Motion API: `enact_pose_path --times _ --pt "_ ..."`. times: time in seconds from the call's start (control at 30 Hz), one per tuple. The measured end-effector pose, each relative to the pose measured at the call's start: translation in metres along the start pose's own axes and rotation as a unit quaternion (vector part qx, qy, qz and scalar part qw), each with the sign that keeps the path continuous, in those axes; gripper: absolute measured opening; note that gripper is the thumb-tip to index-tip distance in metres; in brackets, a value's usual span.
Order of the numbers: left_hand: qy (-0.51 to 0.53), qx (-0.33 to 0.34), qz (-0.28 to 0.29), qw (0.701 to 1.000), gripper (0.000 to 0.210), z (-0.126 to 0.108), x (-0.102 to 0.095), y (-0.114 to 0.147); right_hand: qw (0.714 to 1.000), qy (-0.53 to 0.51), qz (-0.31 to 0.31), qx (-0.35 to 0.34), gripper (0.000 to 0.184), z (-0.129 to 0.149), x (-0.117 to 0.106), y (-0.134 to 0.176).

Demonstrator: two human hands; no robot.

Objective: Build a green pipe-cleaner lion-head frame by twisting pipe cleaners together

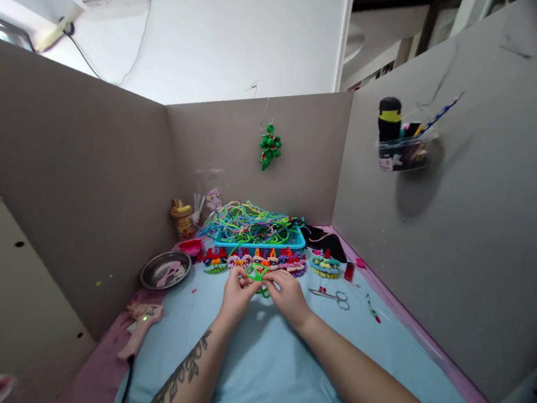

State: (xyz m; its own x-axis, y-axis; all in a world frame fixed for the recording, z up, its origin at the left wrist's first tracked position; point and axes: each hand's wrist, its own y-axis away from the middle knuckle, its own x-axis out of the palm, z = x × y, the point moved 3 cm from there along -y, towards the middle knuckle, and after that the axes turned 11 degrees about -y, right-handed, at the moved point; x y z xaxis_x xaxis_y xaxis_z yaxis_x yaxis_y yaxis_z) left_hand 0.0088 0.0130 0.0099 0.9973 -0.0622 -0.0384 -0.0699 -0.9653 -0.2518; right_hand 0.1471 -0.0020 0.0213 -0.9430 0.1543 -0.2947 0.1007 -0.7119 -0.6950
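Between my two hands, above the light blue cloth [282, 355], is a bright green cord [258, 271] bent into loops. My left hand [237, 293] pinches its left side with thumb and fingers. From the right, my right hand [286, 297] grips the same cord, the fingertips of both hands close together. A lower loop of it hangs beneath the fingers. Just behind stand several colourful braided pieces [244, 259] in a row. Scissors [335, 298] lie to the right of my right hand.
A blue tray [264, 248] heaped with coloured cords is at the back. To the left are a metal bowl [165, 270] and a pink glue gun [142, 329]. A braided piece [325, 265] lies at right. Grey panels [258, 109] enclose the table, with a clear box [403, 152] mounted right.
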Motion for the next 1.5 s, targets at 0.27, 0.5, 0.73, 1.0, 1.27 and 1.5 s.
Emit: enact_pose_path --times 0.27,0.5,0.73,1.0,1.27,1.5 --pt "-0.045 0.009 -0.011 0.999 0.041 -0.001 -0.001 0.000 0.995 -0.041 -0.021 0.086 0.012 -0.005 0.003 -0.005" --pt "-0.044 0.007 -0.008 0.999 0.041 -0.001 -0.001 0.000 0.992 -0.060 -0.066 0.088 0.008 -0.002 0.002 -0.003" --pt "-0.041 0.013 -0.004 0.999 0.040 -0.001 -0.001 -0.001 0.991 -0.074 -0.058 0.091 0.009 -0.004 0.004 -0.002" --pt "-0.033 0.003 0.004 0.999 0.041 0.000 0.000 -0.001 0.992 -0.069 -0.054 0.086 0.014 -0.013 0.006 -0.002" --pt "0.037 -0.016 -0.051 0.998 0.042 0.007 -0.012 -0.009 0.998 -0.021 -0.048 0.037 0.027 -0.003 0.003 -0.001" --pt "0.062 -0.060 -0.103 0.991 0.046 0.011 -0.020 -0.012 0.999 0.000 0.028 0.040 0.023 -0.003 0.011 0.006"
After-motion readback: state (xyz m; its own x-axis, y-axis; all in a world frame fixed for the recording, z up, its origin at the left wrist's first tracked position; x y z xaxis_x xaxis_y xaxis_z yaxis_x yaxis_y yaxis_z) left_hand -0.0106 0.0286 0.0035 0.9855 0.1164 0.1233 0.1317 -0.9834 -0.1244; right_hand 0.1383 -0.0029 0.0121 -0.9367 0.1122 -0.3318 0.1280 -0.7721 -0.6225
